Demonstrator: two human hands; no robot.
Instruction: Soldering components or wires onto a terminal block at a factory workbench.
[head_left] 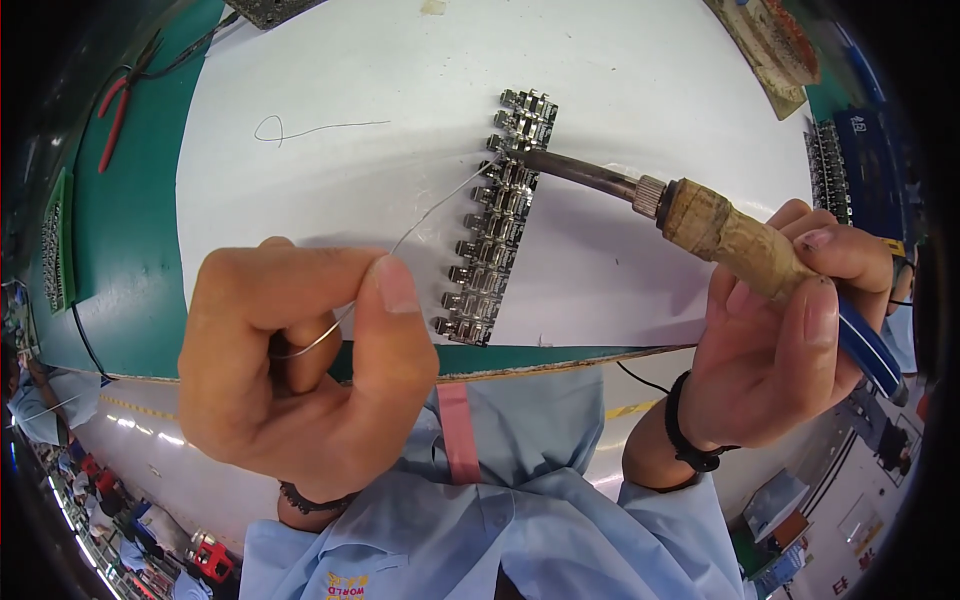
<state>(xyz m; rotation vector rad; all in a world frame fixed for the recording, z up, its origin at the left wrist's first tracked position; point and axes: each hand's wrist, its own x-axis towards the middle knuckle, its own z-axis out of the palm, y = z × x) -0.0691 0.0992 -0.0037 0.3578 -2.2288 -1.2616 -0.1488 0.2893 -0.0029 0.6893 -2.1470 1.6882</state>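
My left hand (310,350) pinches a thin length of solder wire (432,208) between thumb and forefinger, its tail curling back under the fingers. The wire's free end runs up to a strip of small circuit boards (495,220) with shiny metal connectors, lying slanted on white paper. My right hand (790,320) grips a soldering iron (720,225) by its wrapped, tan handle, with a blue end behind. The iron's dark tip rests at the upper part of the strip, where the wire end meets it. The exact contact point is too small to tell.
White paper (330,195) covers the green table, with a loose bit of wire (320,130) on it. Red-handled pliers (115,120) lie at the far left, above a green circuit board (58,240). A worn sponge holder (775,50) and more boards (828,170) sit at the right.
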